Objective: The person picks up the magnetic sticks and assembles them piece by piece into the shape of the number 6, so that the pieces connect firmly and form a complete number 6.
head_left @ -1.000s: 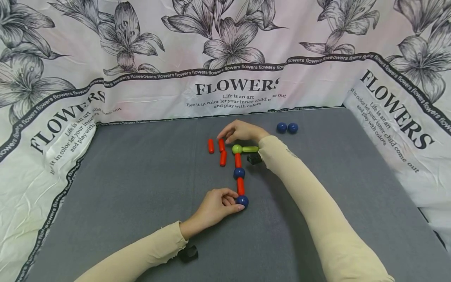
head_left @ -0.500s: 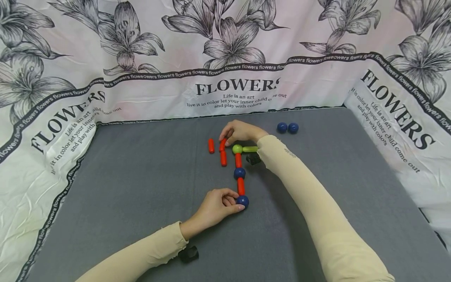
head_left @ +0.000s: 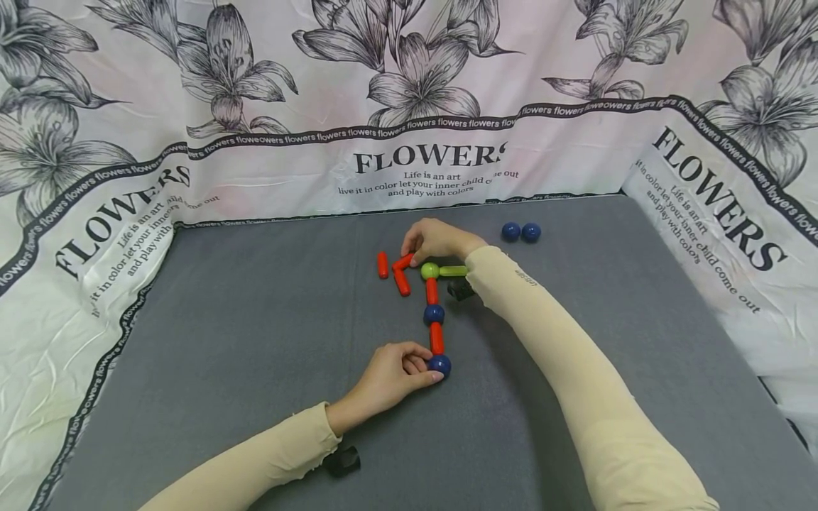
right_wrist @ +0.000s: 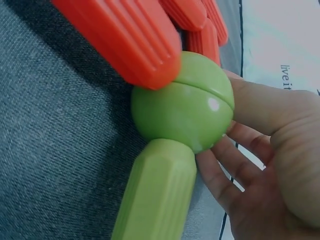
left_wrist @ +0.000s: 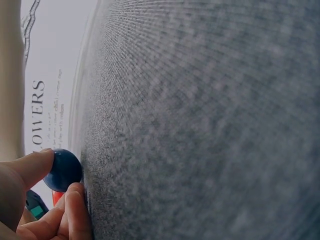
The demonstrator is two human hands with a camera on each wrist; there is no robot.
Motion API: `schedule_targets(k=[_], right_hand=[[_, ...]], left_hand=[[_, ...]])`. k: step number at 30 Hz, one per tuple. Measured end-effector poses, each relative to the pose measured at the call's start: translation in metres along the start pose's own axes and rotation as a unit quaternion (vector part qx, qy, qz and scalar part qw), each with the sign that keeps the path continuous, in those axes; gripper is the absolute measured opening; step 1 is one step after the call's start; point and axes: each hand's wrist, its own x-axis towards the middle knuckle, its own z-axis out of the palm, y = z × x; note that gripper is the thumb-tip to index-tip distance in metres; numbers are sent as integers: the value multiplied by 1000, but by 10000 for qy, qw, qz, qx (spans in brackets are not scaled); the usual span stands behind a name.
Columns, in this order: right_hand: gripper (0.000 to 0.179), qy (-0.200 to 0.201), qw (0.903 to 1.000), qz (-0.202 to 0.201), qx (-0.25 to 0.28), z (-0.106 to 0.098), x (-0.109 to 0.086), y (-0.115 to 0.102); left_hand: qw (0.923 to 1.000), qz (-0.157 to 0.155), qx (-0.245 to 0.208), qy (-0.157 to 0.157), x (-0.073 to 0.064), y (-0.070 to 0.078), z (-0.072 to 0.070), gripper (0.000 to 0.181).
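Note:
In the head view my left hand (head_left: pixel 393 376) pinches a blue ball (head_left: pixel 439 365) at the near end of a chain of magnetic-looking pieces. From it run a red rod (head_left: pixel 437 338), a second blue ball (head_left: pixel 434 314), another red rod (head_left: pixel 432 291) and a green ball (head_left: pixel 430 271). A green rod (head_left: pixel 453 271) points right from that ball, partly behind the sleeve. Behind the green ball, my right hand (head_left: pixel 437 238) pinches a tilted red rod (head_left: pixel 404 261). Its far end touches a slanted red rod (head_left: pixel 402 282). One more red rod (head_left: pixel 383 265) lies apart, to the left.
Two blue balls (head_left: pixel 521 232) sit side by side near the back of the grey tabletop (head_left: pixel 255 319). A white flower-printed cloth (head_left: pixel 268 177) stands along the back and both sides. Small dark devices show at both wrists.
My right hand has drawn its red rod slightly right and turned it from upright toward slanted. The rod touching it has swung with it. My left hand and the chain stay put.

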Motion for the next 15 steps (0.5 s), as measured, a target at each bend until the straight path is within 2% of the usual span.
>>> schedule_targets(k=[10,15], right_hand=[[16,120,9997,-70,-214,3,-1,0],[15,197,9997,-69,-103,0,-5,-1]], left_hand=[[10000,-24,-4,-4,-1,1,1,32],[10000,-16,4,1,-2,1,1,32]])
